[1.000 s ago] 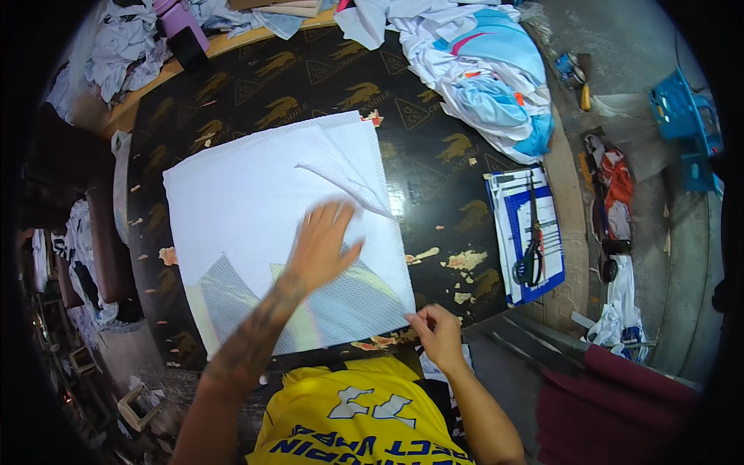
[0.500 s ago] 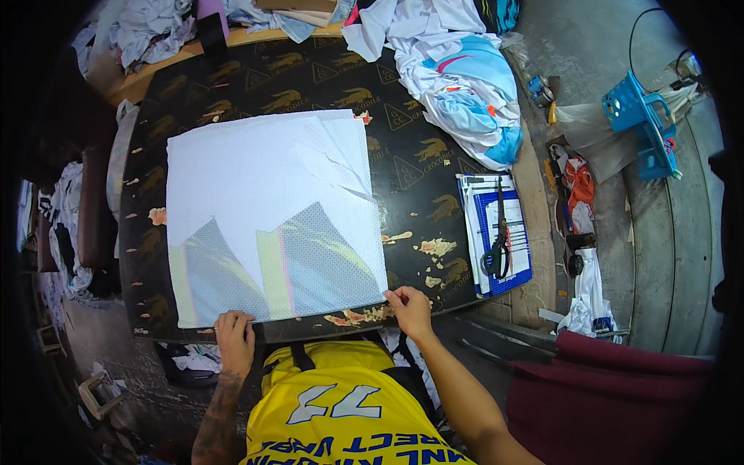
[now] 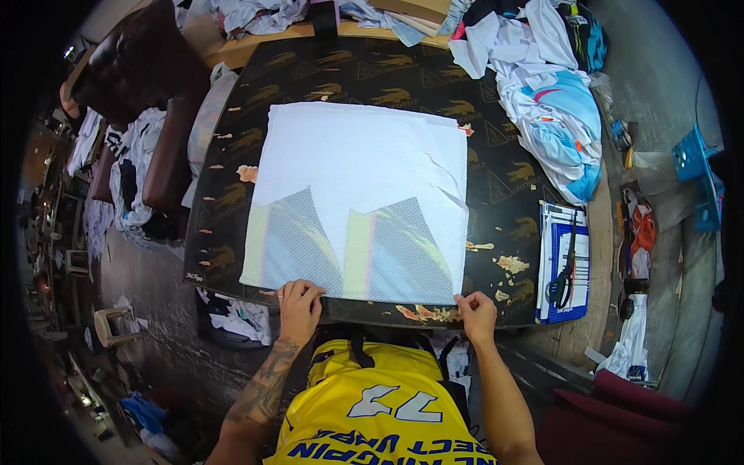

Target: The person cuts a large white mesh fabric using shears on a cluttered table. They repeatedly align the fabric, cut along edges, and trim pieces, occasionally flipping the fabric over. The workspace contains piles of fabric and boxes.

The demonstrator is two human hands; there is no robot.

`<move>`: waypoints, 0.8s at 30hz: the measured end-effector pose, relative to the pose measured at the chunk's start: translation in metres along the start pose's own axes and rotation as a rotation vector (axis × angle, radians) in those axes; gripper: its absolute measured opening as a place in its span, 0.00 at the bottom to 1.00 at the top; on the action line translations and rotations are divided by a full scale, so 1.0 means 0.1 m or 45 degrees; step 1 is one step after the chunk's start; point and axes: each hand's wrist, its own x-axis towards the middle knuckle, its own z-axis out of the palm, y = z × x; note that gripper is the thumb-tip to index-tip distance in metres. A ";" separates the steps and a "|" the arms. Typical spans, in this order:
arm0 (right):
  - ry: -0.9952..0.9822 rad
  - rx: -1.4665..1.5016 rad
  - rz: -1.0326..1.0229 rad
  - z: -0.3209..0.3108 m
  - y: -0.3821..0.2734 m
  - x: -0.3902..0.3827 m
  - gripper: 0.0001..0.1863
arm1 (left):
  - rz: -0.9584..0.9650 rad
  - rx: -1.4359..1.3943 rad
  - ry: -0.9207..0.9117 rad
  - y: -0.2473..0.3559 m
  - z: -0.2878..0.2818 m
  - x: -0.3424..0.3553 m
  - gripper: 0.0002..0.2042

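A white mesh fabric piece [image 3: 364, 159] lies spread on the dark table, with a few creases near its right side. Two angular grey-blue and yellow printed shapes show along its near half. My left hand [image 3: 300, 307] is at the near edge, left of the middle, its fingers bent and close together over the border; their tips are partly hidden. At the near right corner, my right hand [image 3: 477, 316] pinches the fabric between thumb and fingers.
The black table [image 3: 496, 256] has chipped patches. Black scissors [image 3: 568, 271] lie on a blue-edged clipboard with papers [image 3: 552, 310] at the right. White and light-blue garments [image 3: 554, 116] are heaped at the far right. A maroon chair [image 3: 174, 147] stands left; a blue basket [image 3: 694, 167] is far right.
The whole view has swung, so the table and fabric appear farther right. Both hands stay at the fabric's near edge, the right one still pinching the corner.
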 end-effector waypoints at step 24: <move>-0.245 -0.444 -1.072 0.93 -0.99 -0.46 0.15 | -0.193 -0.101 0.048 -1.36 -0.88 -0.06 0.10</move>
